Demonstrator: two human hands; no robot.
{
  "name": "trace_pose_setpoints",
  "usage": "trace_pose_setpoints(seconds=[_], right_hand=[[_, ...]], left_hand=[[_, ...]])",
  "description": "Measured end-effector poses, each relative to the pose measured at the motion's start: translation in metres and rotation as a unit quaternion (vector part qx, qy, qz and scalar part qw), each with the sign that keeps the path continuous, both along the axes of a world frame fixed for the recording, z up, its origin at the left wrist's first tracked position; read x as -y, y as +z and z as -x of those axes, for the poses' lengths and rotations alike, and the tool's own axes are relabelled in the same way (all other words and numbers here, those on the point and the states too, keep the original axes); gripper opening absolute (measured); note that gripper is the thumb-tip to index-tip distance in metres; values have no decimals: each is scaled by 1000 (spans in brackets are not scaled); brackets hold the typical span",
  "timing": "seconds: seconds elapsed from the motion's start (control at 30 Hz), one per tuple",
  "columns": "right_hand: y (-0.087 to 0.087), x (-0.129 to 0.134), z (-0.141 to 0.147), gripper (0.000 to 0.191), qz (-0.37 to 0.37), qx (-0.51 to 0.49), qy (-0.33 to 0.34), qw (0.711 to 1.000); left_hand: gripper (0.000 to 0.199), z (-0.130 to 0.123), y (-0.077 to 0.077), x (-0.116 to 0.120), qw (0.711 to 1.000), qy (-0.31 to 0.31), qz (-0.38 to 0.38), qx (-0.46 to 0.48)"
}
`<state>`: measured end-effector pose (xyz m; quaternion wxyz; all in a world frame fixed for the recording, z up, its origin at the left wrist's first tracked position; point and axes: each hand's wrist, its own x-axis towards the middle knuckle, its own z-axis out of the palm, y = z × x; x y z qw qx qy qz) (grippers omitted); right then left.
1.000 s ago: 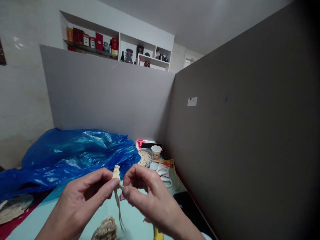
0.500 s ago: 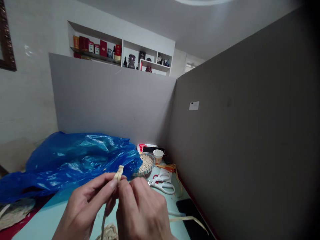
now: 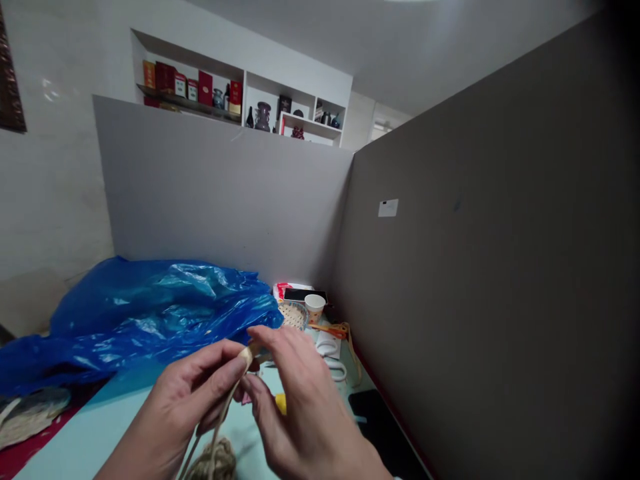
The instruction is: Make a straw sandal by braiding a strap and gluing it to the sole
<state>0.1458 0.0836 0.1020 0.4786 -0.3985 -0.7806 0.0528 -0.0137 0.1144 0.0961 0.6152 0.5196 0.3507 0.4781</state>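
My left hand pinches a pale, folded straw-like strip between thumb and fingertips. From this grip, narrow strands hang toward a tan bundle on the pale table. Close by on the right, my right hand has its thumb and index finger spread apart, the index fingertip at the strip's upper end. Its other fingers are partly hidden. White-handled scissors lie behind my right hand, which covers their blades. A small yellow thing shows beneath that hand; its kind is unclear.
A crumpled blue plastic bag spreads over the left and back. Behind my hands are a woven basket, a paper cup and orange strips. A black flat object lies at right. Grey partitions enclose the table.
My right hand has opened from a closed grip, its fingers rising to the strip's top. The strand trailing to its right no longer shows. My left hand keeps its pinch, slightly shifted right.
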Motion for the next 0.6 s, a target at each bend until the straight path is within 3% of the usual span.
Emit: trace_pose_setpoints(seconds=[0.1, 0.2, 0.27, 0.43, 0.6], right_hand=[[-1, -6, -3, 43, 116, -45, 38, 992], [-2, -12, -2, 45, 172, -135, 45, 975], [-1, -13, -1, 39, 201, -185, 50, 961], [2, -13, -1, 15, 204, -156, 94, 962], [4, -13, -3, 17, 180, -108, 103, 972]], left_hand=[[35, 3, -6, -5, 999, -21, -28, -11], [34, 7, -8, -7, 998, -37, -40, -9], [36, 10, -9, -7, 999, -15, -47, -18], [48, 11, -12, -5, 993, 50, -85, -63], [47, 3, -7, 3, 988, 82, -113, -64]])
